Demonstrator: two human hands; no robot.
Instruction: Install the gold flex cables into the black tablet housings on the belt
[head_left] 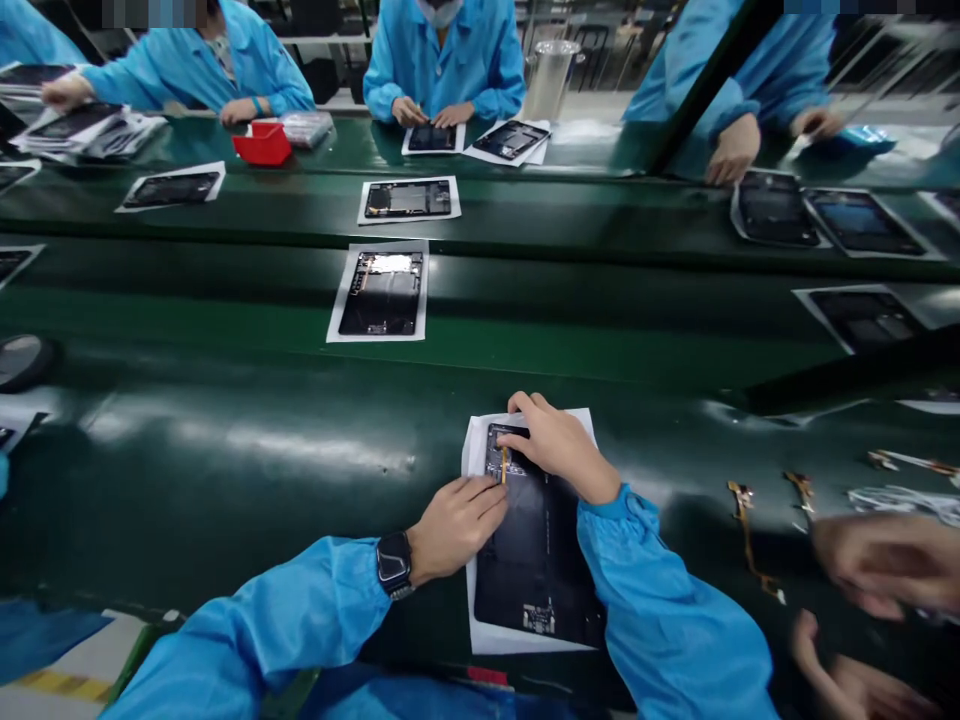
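Note:
A black tablet housing (525, 560) with its inside facing up lies on white paper sheets (532, 645) in front of me. Across its upper left part runs a narrow orange flex cable (505, 464). My left hand (459, 522), wearing a watch (394, 562), has its fingers pressed together, their tips at the cable's lower end. At the cable's upper end rests the thumb of my right hand (559, 443), whose bent fingers reach over the housing's top edge. What lies under the right fingertips is hidden.
To the right, loose flex cables (746, 540) lie near another person's blurred hands (885, 565). Beyond a raised ledge, another opened tablet (382, 293) lies on paper. Co-workers in blue sleeves work opposite, near a red bin (262, 144). A dark post (709, 85) slants across the upper right.

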